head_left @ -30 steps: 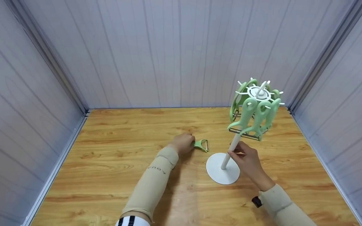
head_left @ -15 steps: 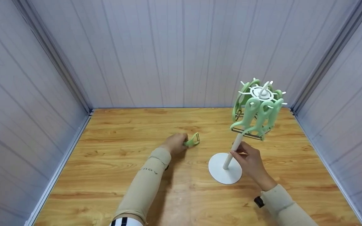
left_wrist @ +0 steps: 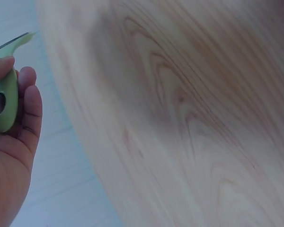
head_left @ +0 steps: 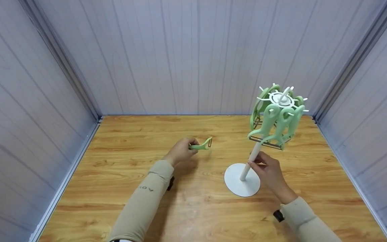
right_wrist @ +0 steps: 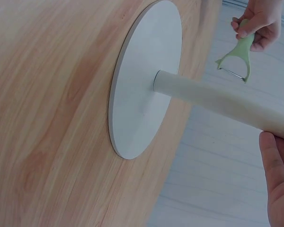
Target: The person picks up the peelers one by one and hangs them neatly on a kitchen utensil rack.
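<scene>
A green peeler (head_left: 200, 146) is pinched by its handle in my left hand (head_left: 182, 150), raised over the table with its blade end to the right. In the left wrist view the thumb lies across the peeler (left_wrist: 8, 97), and the hole in its handle shows. My right hand (head_left: 270, 170) grips the white post of a rack (head_left: 255, 152) whose round base (head_left: 235, 183) stands on the table. Several green peelers (head_left: 270, 121) hang from the spokes around the rack's top. In the right wrist view fingers (right_wrist: 273, 163) touch the post from below.
The wood-grain tabletop (head_left: 139, 161) is bounded by a pale panelled back wall (head_left: 180, 60) and side walls. Metal strips run along the corners and side edges. A black wristband piece (head_left: 278, 215) sits at the right sleeve.
My left hand has lifted the peeler off the table and moved left and slightly back, turning it so its head tips up. My right hand stays on the post.
</scene>
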Motion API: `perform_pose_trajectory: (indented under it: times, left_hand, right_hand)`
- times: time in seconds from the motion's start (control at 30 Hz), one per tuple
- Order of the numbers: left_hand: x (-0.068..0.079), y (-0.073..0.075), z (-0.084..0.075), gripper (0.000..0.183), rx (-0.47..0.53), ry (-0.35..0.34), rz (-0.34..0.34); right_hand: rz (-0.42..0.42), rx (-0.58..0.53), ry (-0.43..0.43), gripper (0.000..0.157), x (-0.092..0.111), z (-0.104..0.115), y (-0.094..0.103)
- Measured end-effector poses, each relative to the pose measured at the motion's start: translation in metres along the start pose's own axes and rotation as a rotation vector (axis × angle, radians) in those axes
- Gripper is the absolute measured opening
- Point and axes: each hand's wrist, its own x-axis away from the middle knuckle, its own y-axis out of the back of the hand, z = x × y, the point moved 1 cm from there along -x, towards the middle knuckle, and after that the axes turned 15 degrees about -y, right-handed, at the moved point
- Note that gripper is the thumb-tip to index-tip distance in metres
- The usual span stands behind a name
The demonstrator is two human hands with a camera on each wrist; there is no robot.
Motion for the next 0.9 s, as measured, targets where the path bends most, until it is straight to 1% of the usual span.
perform_pose_trajectory:
  times: [0.13,0.23,0.37,0.5,0.67,0.9]
  left_hand:
    - [0.004,0.005,-0.003,0.006,0.049,-0.051,-0.043]
    - [0.006,0.008,-0.007,0.006,0.108,-0.073,-0.071]
    - [0.007,0.010,-0.013,0.004,0.214,-0.074,-0.117]
    - [0.004,0.011,-0.022,0.006,0.306,-0.067,-0.160]
    - [0.000,0.011,-0.035,0.012,0.344,-0.064,-0.180]
    - [-0.009,0.013,-0.056,0.011,0.402,-0.108,-0.196]
  right_hand:
    - [0.001,-0.018,-0.006,0.019,0.000,-0.001,0.000]
    - [0.003,-0.023,0.005,0.018,0.000,0.000,0.000]
    - [0.006,-0.027,0.017,0.017,0.001,0.001,0.000]
    - [0.005,-0.014,0.027,0.017,0.001,0.000,0.000]
    - [0.004,-0.002,0.036,0.017,0.000,-0.001,0.000]
    - [0.003,-0.002,0.005,0.017,0.000,0.001,0.000]
